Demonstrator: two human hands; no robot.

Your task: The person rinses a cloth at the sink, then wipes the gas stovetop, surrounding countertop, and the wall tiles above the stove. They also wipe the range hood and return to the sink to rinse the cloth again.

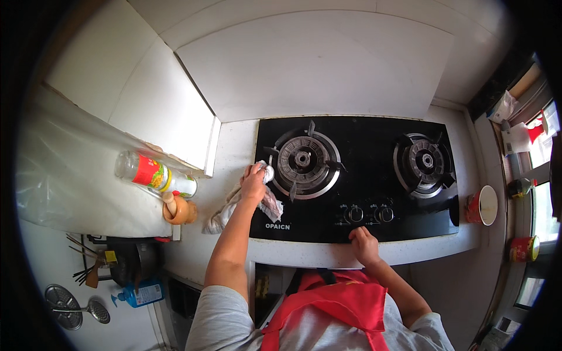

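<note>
My left hand (253, 184) grips a crumpled whitish cloth (272, 206) at the left edge of a black glass gas hob (360, 145). Part of the cloth hangs over the hob's edge and part spreads on the pale countertop. Just right of that hand is the left burner (303, 159), with its round cast grate and pan supports. My right hand (364, 245) is curled at the hob's front edge, below the two control knobs (356, 214). Whether its fingers hold anything is hidden. The right burner (426, 160) sits farther off.
A paper tub (481, 205) stands right of the hob. To the left are a glass jar (136, 166), a wooden mortar with pestle (176, 208), a blue pump bottle (139, 293) and hanging skimmers (63, 305). Bottles and a red jar (524, 248) line the windowsill.
</note>
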